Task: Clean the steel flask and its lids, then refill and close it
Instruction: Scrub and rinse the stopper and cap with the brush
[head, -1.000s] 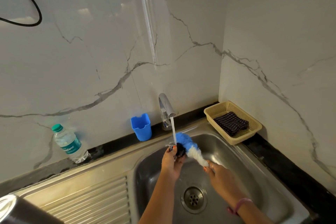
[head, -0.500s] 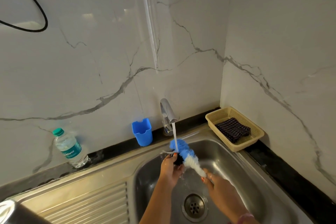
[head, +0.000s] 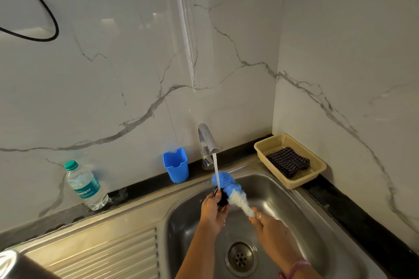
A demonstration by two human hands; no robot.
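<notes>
At the far left bottom corner, a steel flask [head: 13, 265], only partly in view, on the ribbed drainboard [head: 102, 256]. Further back on the counter, against the marble wall, a plastic water bottle [head: 85, 186] with green cap and green label, tilted toward the wall. To its right, a blue plastic cup [head: 175, 165], upright, just beside the tap [head: 207, 142]. From the tap, 1 thin stream of water [head: 216, 172] running down into the steel sink [head: 294, 206].

Under the stream, above the basin: left hand [head: 213, 210], fingers curled round a small black lid [head: 223, 198], thumb with orange nail on top of it. Lid mostly hidden by the fingers and the brush, so its shape not clear. Pressed against the lid, a bottle brush [head: 233, 192], blue at the head and white toward the handle, with water falling on the blue part. Right hand [head: 269, 226] gripping the lower end of the brush, fingers closed round the handle, a ring on 1 finger and a pink band on the wrist. Below both hands, the round drain [head: 240, 257] of the sink.

At the right, in the corner of the counter, a beige plastic basket [head: 317, 165] with 1 dark checked cloth [head: 288, 162] folded inside.
</notes>
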